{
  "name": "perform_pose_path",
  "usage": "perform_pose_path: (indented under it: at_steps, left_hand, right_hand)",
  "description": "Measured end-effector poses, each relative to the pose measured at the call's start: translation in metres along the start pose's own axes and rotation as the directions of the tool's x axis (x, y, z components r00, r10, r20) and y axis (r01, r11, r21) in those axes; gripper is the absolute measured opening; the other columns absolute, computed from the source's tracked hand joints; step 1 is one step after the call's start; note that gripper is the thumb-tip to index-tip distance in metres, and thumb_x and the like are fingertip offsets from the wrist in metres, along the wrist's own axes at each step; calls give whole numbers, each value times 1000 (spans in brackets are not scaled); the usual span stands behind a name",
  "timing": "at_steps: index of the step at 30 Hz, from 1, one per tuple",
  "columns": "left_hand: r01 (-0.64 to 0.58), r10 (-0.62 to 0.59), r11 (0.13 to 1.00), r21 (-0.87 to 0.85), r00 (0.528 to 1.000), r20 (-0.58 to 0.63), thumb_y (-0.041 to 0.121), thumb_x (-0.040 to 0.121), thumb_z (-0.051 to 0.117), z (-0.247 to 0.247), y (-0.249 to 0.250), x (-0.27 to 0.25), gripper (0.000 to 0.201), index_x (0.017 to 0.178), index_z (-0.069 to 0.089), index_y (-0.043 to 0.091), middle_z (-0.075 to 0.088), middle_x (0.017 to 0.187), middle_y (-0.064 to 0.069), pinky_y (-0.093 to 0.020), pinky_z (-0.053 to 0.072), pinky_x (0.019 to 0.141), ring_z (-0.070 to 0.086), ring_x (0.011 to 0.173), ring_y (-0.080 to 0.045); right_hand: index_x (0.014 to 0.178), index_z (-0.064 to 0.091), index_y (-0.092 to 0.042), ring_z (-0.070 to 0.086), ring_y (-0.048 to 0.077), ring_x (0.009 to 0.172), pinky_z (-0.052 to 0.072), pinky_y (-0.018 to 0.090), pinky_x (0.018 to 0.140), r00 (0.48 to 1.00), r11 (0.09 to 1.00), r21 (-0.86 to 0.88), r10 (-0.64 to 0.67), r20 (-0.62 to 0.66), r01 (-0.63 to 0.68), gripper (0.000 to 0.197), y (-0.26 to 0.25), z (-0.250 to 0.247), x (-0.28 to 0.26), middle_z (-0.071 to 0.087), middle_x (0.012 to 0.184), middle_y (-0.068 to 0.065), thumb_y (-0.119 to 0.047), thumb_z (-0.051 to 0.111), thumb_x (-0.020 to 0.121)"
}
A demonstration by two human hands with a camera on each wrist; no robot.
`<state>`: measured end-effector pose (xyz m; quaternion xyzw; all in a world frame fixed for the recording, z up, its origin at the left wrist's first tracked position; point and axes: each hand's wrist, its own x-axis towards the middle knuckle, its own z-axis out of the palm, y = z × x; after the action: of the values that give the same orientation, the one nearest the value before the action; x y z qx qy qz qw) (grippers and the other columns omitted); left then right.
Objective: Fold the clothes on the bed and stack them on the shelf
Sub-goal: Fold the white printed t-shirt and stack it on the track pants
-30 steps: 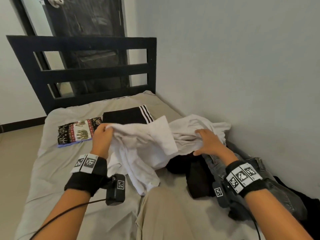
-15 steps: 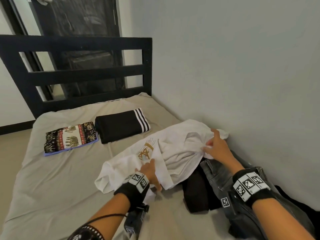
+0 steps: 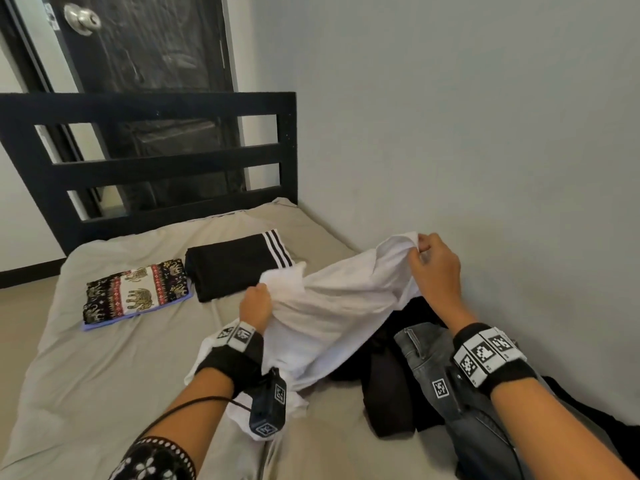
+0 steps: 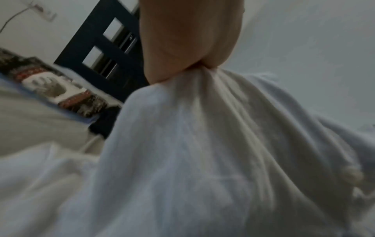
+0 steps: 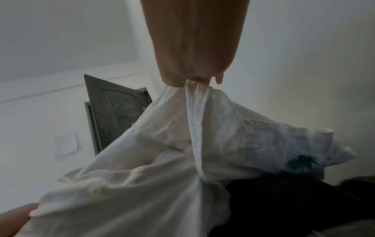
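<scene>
1. Bedroom corner: beige bed (image 3: 104,375) pushed against a grey wall (image 3: 450,116), black slatted headboard (image 3: 149,157) at the far end, dark door (image 3: 149,46) with a round knob (image 3: 82,18) behind it.
2. My left hand (image 3: 255,306) is clenched round a bunch of the white shirt (image 3: 332,306) near the middle of the bed; left wrist view shows the cloth gathered into the fist (image 4: 190,40) and fanning out below it (image 4: 202,152).
3. My right hand (image 3: 437,271) pinches the shirt's far edge between thumb and fingertips, lifted close to the wall; right wrist view confirms a hem strip caught in the pinch (image 5: 194,41), other fingers loosely curled.
4. Shirt hangs stretched between both hands, lower part draped onto the bed and over the unfolded pile.
5. Unfolded pile by the bed's wall-side edge: grey jeans (image 3: 429,348) and a black garment (image 3: 388,393), touching each other, partly under the shirt.
6. Folded already, toward the headboard end: black piece with white stripes (image 3: 235,268), and just beside it on the left an elephant-print piece (image 3: 135,296).
7. Writing: no readable text. Small dark palm-tree print on the shirt in the right wrist view (image 5: 302,162). Wristbands (image 3: 485,355) carry black-and-white square markers only.
</scene>
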<state>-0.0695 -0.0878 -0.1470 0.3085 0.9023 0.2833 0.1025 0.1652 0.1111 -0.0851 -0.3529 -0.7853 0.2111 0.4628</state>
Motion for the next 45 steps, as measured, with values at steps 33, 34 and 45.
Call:
perform_pose_path:
  at_steps: [33,34,45]
  left_hand:
    - [-440,296,897,37,539,-789,32,95,58,-376,-11,-106,17,94,55,15,57,92,-4,-6,36,62,49,75,-14]
    - [-432,290,901,41,529,-797,32,95,58,-383,-14,-110,12,89,53,22,57,90,-3,-9,36,62,48,71,-9]
    - [-141,78,990,4,528,-846,44,98,45,-434,-52,-146,48,95,56,-3,56,96,-23,-39,33,79,53,94,-37]
  right_hand:
    - [115,60,-19,65,16,98,51,23,78,782,817,571,-303,545,-82,32,-267,-38,42,67,107,0,-29,70,87]
    - [120,60,-17,66,18,101,53,24,79,709,817,565,-327,624,-120,41,-273,-41,40,68,111,2,-29,73,83]
    - [115,67,-16,66,16,105,54,29,90,408,890,449,-439,801,75,37,-295,-14,15,70,112,3,-12,78,79]
